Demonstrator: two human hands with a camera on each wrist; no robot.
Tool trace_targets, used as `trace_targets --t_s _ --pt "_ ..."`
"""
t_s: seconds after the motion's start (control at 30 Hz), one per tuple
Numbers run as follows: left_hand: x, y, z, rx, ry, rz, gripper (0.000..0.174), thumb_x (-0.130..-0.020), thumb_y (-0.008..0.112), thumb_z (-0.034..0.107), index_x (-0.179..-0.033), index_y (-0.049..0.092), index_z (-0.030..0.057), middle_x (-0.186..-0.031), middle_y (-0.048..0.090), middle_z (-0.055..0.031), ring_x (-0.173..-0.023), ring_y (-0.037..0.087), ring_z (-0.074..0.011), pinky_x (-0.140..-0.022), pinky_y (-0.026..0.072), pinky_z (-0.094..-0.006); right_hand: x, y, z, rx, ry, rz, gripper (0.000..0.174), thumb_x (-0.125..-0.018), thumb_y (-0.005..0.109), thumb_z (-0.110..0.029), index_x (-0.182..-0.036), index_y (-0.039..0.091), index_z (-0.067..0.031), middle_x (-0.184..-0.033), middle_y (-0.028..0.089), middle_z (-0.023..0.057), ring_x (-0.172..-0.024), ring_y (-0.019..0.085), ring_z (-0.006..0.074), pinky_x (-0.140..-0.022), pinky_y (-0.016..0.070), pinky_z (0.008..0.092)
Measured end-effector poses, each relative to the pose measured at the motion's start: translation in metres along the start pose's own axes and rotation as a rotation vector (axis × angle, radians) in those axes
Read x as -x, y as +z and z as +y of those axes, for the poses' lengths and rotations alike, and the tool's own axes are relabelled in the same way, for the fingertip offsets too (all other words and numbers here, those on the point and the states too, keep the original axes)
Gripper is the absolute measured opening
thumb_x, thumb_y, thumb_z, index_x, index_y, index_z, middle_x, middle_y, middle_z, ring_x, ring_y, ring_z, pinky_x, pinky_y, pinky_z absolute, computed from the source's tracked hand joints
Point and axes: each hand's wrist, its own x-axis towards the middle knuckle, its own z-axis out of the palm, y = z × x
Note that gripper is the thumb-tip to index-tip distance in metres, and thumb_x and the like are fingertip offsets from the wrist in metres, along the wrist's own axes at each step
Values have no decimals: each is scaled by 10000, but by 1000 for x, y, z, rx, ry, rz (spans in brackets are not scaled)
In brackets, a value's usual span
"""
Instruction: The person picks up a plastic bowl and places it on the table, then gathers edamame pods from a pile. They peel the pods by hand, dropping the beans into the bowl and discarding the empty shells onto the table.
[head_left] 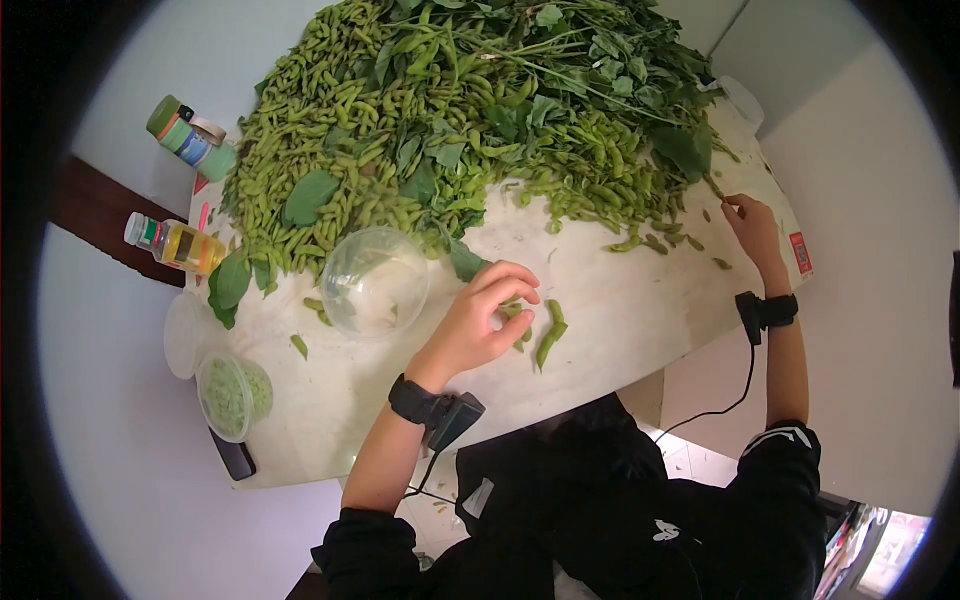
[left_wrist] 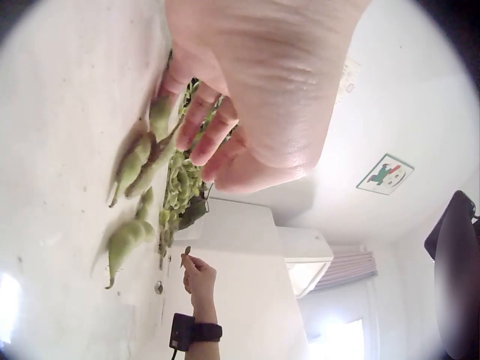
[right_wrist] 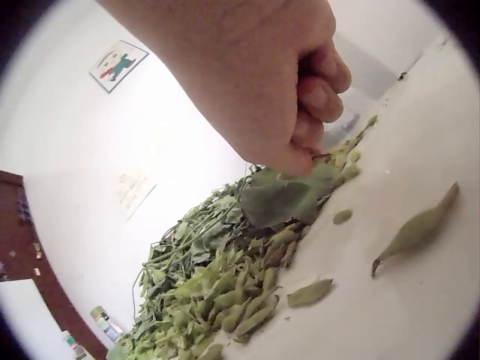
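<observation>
In the head view my left hand [head_left: 485,315] hovers low over the table, its fingers loosely bent and thumb apart. Beneath its fingertips lie a few green soybean pods [left_wrist: 135,166], and one more pod [head_left: 549,336] rests just to their right. Out at the table's right side, my right hand [head_left: 755,232] pinches a small, slim soybean pod [left_wrist: 186,253] between thumb and fingers. In the right wrist view, the curled fingers partly hide it. A broad green leaf [right_wrist: 281,196] lies beside that hand, at the edge of the pile.
A large heap of soybean pods [head_left: 330,130] with leafy stalks [head_left: 610,60] fills the back. A clear plastic bowl [head_left: 376,284] stands left of my left hand. Farther left are a tub of shelled beans [head_left: 235,395], a lid [head_left: 182,336], a phone [head_left: 234,456], an oil bottle [head_left: 185,247] and a green flask [head_left: 190,140].
</observation>
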Motion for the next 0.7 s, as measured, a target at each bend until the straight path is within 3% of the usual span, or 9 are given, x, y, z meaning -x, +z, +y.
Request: trace_targets --t_s 0.07,0.13,0.2,0.27,0.37,0.5,0.57,0.63,0.7 --pt "0 0 -2 0 0 14 97 -733 548 34 -829 536 34 -954 514 -51 -861 509 -174 -657 448 -257 6 -3 -20 -186 -2 -63 184 -735 578 -201 -799 605 -29 -596 551 141 -567 544 275 -539 422 363" --pt "-1 0 0 6 -27 29 84 -752 533 20 -836 536 25 -915 532 -59 -850 522 -176 -661 453 -254 13 -10 -47 -189 20 -194 185 -718 597 -191 -819 590 -36 -597 543 141 -565 537 267 -533 414 359" --pt "-1 1 -3 44 -37 61 82 -756 527 13 -837 536 20 -905 535 -63 -834 529 -173 -664 454 -254 45 7 -100 -385 -426 -169 187 -721 599 -172 -842 577 -31 -491 453 97 -432 437 206 -437 347 321" --pt "-1 3 -5 81 -43 87 80 -761 521 7 -839 535 15 -896 537 -68 -818 537 -170 -666 455 -253 63 3 -142 -330 -465 -407 218 -704 617 -188 -858 568 -42 -503 475 97 -450 470 220 -455 375 327" --pt "-1 0 -6 74 -41 85 82 -763 515 -4 -842 533 5 -880 543 -73 -784 546 -167 -673 453 -256 77 12 -169 -327 -570 -354 225 -693 631 -200 -847 569 -49 -516 493 97 -465 490 233 -473 392 336" --pt "0 -1 -7 80 -30 94 85 -760 513 -8 -842 534 6 -870 548 -69 -780 545 -159 -672 449 -250 70 7 -146 -356 -435 -254 256 -680 635 -189 -888 566 -56 -521 499 119 -485 516 264 -478 398 352" --pt "1 -1 -8 90 -28 119 85 -759 511 -10 -839 535 8 -868 549 -67 -783 543 -158 -671 447 -247 62 -5 -91 -116 -147 -213 256 -676 635 -190 -875 563 -46 -552 518 130 -528 538 272 -500 406 360" --pt "0 0 -8 100 -26 98 89 -747 493 -38 -817 535 -3 -890 552 -60 -771 524 -126 -676 422 -230 65 -10 -49 98 -9 -183 230 -704 604 -246 -833 556 -61 -686 583 144 -698 567 310 -607 433 387" --pt "-1 -2 -6 77 -26 98 82 -746 495 -35 -812 532 -2 -891 552 -58 -771 520 -125 -674 421 -231 66 -13 -25 162 98 -259 234 -749 559 -262 -858 524 -58 -723 585 158 -714 567 316 -613 435 404"
